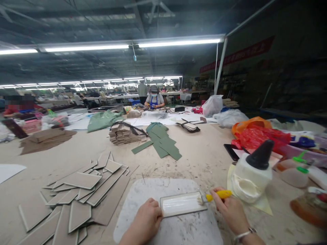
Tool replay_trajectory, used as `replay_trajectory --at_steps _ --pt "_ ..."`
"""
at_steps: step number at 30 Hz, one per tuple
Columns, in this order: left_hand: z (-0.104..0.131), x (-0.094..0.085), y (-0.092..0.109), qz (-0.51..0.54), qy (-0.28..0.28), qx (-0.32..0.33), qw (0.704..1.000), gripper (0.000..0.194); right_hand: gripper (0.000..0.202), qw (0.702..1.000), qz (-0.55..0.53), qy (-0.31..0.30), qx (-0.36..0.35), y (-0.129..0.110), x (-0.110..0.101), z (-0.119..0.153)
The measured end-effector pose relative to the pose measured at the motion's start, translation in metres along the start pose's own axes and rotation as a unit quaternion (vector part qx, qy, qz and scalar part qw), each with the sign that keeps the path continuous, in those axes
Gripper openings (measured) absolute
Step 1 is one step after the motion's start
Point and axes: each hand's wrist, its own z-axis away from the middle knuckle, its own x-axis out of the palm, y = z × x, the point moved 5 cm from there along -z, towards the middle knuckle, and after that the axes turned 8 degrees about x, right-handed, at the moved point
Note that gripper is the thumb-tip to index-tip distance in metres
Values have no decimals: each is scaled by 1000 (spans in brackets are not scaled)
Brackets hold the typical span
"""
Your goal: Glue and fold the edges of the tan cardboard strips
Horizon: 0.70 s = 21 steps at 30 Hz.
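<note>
A yellow-handled brush (219, 195) is gripped in my right hand (230, 209), its bristles touching the right end of a flat rectangular panel (180, 205). Wet white glue coats much of that panel's upper face. Closed fingers of my left hand (146, 217) pinch the panel's left edge. Beneath the panel lies a white, stained board (127, 212). Right of the brush stands a white plastic glue bottle (251, 180) with a black cone top and an opening cut in its side. To the left of the board spreads a loose pile of taupe panels (84, 180) with pale edges.
Green strips (162, 141) and a tied stack of pieces (125, 133) lie farther back. Brown sheets (46, 137) rest at left. A red plastic bag (265, 136), squeeze bottles (293, 175) and an amber jar (308, 206) crowd the right side. A person in a blue apron (153, 102) sits opposite.
</note>
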Motion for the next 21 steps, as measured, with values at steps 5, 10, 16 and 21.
replay_trajectory --at_steps 5,10,16,21 --pt "2 0 -2 14 18 -4 1000 16 44 999 -34 38 8 1 -12 -1" --pt "10 -14 -8 52 47 -12 997 14 44 991 -73 55 101 14 -23 -1" --pt "41 -57 -75 -86 153 -267 948 39 53 971 -175 73 149 21 -16 -1" --pt "65 -66 -117 -126 72 -397 906 48 50 970 -196 94 110 11 -13 3"
